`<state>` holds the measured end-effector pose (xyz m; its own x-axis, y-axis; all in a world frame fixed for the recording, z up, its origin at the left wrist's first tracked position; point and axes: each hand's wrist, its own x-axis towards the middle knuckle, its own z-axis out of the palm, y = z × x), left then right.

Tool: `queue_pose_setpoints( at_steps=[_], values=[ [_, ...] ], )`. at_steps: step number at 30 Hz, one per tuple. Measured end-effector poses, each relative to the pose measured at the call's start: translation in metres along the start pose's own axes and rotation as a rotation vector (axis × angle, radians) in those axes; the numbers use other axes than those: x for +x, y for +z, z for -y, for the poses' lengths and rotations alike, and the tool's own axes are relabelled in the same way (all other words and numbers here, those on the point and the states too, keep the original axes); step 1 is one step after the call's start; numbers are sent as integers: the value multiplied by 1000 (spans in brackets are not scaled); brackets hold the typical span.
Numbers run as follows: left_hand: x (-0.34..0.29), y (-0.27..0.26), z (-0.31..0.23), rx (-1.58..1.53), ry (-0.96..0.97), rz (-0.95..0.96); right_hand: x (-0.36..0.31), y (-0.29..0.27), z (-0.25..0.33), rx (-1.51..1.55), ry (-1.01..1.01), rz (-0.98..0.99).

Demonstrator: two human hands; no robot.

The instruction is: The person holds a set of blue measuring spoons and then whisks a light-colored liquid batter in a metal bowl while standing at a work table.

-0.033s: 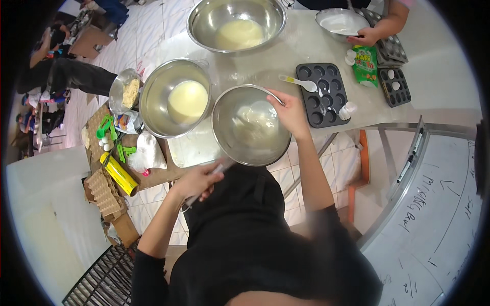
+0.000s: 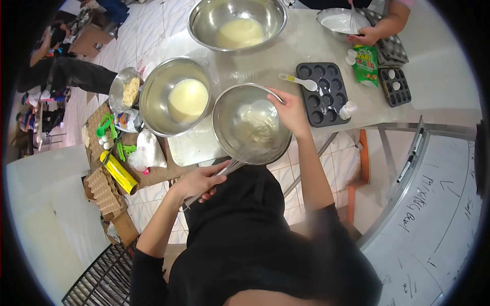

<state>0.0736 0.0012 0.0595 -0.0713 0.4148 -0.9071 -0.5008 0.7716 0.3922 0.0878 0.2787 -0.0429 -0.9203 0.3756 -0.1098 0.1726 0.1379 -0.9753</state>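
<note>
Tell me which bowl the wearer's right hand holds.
The metal bowl nearest the wearer's black clothing; only its rim is in their right hand.

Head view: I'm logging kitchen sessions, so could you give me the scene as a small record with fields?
left grip: holds a wire whisk, its wires inside the bowl
right grip: clasps the rim of the metal bowl
bowl contents: pale, wet mixture
neighbouring bowls: left bowl and far bowl, each with pale yellow mixture
right side: dark muffin tin, white spoon at its edge
far right: co-worker's hand at another bowl
</note>
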Motion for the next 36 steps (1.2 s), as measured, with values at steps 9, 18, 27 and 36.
queue_pose_setpoints(
  at_steps=[9, 18, 27, 36],
  values=[
    [20, -21, 58, -599, 248, 31, -9, -9, 1, 75, -12, -68],
    [31, -8, 37, -217, 188, -106, -11, -1, 2, 98, -6, -26],
    [15, -3, -1, 434, 283, -313, -16, 5, 6, 92, -12, -94],
    [5, -11, -11, 350, 162, -174, -28, 1, 1, 153, -28, -145]
  ],
)
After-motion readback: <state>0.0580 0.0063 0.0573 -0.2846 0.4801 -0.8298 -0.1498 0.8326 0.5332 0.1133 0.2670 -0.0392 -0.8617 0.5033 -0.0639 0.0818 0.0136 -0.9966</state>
